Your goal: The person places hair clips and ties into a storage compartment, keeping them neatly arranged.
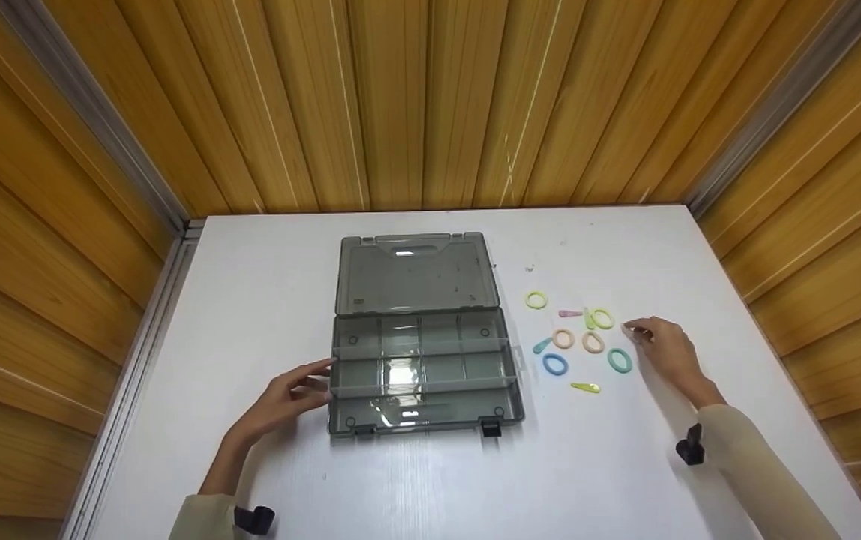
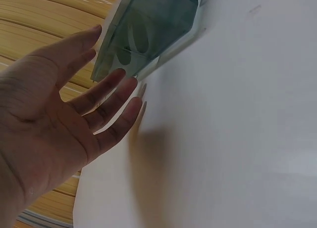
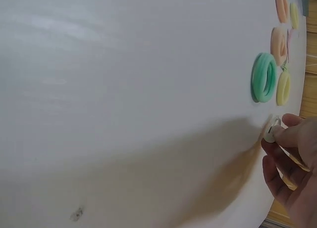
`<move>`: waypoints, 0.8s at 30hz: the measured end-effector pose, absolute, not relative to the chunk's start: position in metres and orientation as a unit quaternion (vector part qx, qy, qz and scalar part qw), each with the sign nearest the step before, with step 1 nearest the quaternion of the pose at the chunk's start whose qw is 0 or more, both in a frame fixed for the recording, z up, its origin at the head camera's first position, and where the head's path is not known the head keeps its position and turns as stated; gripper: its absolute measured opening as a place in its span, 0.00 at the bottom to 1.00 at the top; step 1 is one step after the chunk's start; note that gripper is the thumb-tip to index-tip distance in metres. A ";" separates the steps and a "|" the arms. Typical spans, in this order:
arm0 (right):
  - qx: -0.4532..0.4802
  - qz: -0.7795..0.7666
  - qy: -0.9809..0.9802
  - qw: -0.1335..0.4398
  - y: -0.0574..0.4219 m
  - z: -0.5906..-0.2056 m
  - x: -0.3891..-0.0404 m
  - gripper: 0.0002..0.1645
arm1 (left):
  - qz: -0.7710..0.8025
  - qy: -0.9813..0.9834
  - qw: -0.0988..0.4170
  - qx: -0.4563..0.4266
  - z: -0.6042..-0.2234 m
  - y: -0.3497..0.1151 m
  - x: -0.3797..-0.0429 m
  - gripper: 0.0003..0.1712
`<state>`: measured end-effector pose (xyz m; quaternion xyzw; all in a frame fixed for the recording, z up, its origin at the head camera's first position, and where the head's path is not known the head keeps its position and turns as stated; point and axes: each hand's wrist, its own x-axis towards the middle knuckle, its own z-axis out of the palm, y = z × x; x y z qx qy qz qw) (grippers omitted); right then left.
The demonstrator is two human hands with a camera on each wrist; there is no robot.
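Note:
A grey see-through compartment box [image 1: 423, 409] lies with its lid [image 1: 415, 274] folded back. My left hand [image 1: 292, 399] is at its left side, fingertips right at the wall and fingers loosely spread, as the left wrist view also shows. On the right, my right hand [image 1: 667, 349] pinches a small pale snap hair clip [image 3: 271, 130] between thumb and fingers, just above the table. Closest to that hand are a green hair tie [image 1: 619, 370] and a yellow hair tie [image 3: 283, 89]. Two peach hair ties and a blue hair tie [image 1: 555, 373] lie nearer the box.
Several more hair clips lie among the ties, including a pink clip [image 1: 570, 313], a teal clip [image 1: 541, 346] and a yellow clip [image 1: 586, 388]. Another yellow hair tie [image 1: 529, 306] sits beside the lid. Wood-patterned walls [image 1: 393, 105] border the white table [image 1: 265, 277].

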<state>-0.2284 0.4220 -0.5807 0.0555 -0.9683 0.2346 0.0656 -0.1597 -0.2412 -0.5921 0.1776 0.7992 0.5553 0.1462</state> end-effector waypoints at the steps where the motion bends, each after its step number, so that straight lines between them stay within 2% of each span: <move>1: 0.057 0.248 -0.964 0.075 0.420 -0.580 -0.228 0.18 | 0.555 0.800 0.146 0.176 -0.592 -0.241 -0.159 0.35; 5: 0.064 0.314 -0.940 0.116 0.413 -0.575 -0.230 0.19 | 0.550 0.804 0.150 0.170 -0.593 -0.240 -0.159 0.37; 8: 0.060 0.361 -0.923 0.120 0.407 -0.569 -0.231 0.20 | 0.548 0.805 0.157 0.165 -0.593 -0.238 -0.158 0.39; 13: 0.033 0.405 -0.910 0.083 0.393 -0.555 -0.234 0.23 | 0.541 0.810 0.165 0.155 -0.589 -0.236 -0.157 0.43; 24: 0.034 0.477 -0.878 0.005 0.352 -0.531 -0.228 0.24 | 0.545 0.806 0.176 0.147 -0.589 -0.234 -0.159 0.43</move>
